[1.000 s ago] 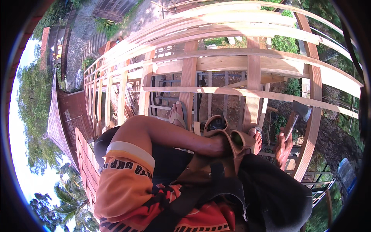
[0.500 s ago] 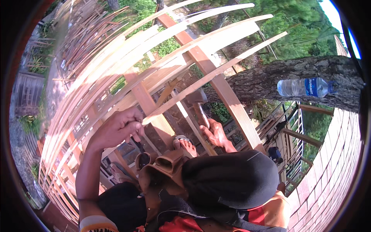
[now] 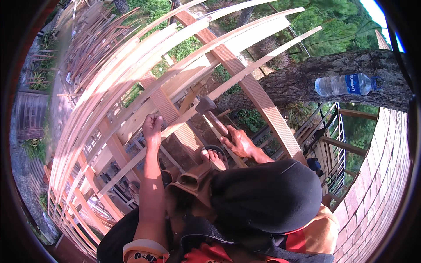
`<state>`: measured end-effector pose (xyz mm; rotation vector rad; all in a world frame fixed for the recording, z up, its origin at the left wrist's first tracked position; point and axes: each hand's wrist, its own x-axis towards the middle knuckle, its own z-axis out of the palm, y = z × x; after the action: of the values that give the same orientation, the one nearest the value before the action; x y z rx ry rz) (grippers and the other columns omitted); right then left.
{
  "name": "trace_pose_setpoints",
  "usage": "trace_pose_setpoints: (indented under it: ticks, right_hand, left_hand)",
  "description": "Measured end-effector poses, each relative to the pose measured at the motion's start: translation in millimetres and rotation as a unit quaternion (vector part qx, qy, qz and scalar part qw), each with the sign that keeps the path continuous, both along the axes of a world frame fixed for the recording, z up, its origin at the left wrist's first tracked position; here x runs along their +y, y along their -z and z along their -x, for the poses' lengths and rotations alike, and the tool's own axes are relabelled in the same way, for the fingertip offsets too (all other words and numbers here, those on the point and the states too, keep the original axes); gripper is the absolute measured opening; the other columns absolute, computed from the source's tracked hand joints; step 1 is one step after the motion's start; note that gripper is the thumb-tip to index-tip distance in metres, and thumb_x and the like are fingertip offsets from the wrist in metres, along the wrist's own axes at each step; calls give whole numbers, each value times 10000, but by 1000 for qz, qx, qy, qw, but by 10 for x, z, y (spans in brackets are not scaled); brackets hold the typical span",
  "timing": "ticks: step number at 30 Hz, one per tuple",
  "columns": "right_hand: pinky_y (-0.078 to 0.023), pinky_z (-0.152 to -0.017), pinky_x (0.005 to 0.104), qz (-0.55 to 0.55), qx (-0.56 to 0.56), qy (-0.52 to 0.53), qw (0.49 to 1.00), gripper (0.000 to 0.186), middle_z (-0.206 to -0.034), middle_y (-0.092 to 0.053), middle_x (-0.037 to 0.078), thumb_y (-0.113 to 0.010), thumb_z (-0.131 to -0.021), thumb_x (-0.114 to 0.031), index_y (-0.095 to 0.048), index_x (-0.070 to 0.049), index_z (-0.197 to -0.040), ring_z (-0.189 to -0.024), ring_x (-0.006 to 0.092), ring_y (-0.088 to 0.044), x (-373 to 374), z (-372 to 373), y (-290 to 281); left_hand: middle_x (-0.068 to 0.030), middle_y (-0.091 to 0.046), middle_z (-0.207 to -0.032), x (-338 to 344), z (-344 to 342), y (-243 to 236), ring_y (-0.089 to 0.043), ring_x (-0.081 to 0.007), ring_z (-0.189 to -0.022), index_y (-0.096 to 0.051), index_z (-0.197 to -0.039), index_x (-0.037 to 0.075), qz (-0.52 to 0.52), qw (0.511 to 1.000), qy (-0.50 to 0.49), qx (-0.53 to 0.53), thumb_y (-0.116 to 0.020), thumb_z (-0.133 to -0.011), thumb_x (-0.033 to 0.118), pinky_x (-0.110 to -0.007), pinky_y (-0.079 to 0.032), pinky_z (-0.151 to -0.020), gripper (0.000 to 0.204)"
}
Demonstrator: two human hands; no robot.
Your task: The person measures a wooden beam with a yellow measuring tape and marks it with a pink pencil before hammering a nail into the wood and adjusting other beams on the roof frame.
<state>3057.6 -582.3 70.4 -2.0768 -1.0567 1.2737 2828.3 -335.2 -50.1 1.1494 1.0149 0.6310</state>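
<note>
My right hand (image 3: pixel 239 142) is wrapped around the wooden handle of a hammer (image 3: pixel 205 105), whose head is against or just over a thin wooden batten (image 3: pixel 272 55). The batten slants across two thicker timbers, the middle one (image 3: pixel 186 138) and the right one (image 3: pixel 263 101). Beside the middle timber, just above the batten, my left hand (image 3: pixel 152 128) is closed with its fingers curled in; whatever it may hold is hidden. Below the hands are a brown tool pouch (image 3: pixel 188 182) and my foot (image 3: pixel 215 158) between timbers.
Many curved parallel battens (image 3: pixel 118 65) spread to the left and far side. A tree trunk (image 3: pixel 298 81) lies behind, with a water bottle (image 3: pixel 346 84) in front of it. Shingle-like roofing (image 3: pixel 372 184) slopes at right. Gaps between timbers show ground far below.
My left hand has shifted right and farther away, its fingers now curled into a fist. The hammer head has swung left to the batten, with my right hand following slightly.
</note>
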Motion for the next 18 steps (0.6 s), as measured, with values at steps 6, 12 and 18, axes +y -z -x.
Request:
trace_pose_setpoints:
  ticks: [6,12,18]
  right_hand:
    - [-448,-729,515,15,3,-11,1000,405,-860,-602,312,-562,-966,-313,-475,29,-1164,-848,506,-577,37,135,-27]
    - [-465,-748,506,51,-47,-47,996,461,-908,-625,298,-588,-942,-309,-459,4,-1254,-885,501,-599,87,165,46]
    - [-510,-604,373,-46,-37,-23,998,418,-777,-665,133,-572,-968,-256,-467,2,-1280,-642,226,-653,101,154,35]
  left_hand:
    - [-21,-628,-843,-178,22,250,-569,-80,-751,-601,-977,18,11,999,21,30,-621,-924,25,-233,-457,-714,57]
    - [11,-588,-810,-263,146,344,-525,-66,-715,-595,-949,32,-56,998,-38,-8,-637,-921,21,-221,-439,-666,52]
    - [-7,-624,-793,-321,97,219,-576,-82,-763,-598,-897,33,-116,991,31,63,-648,-920,54,-257,-471,-717,59]
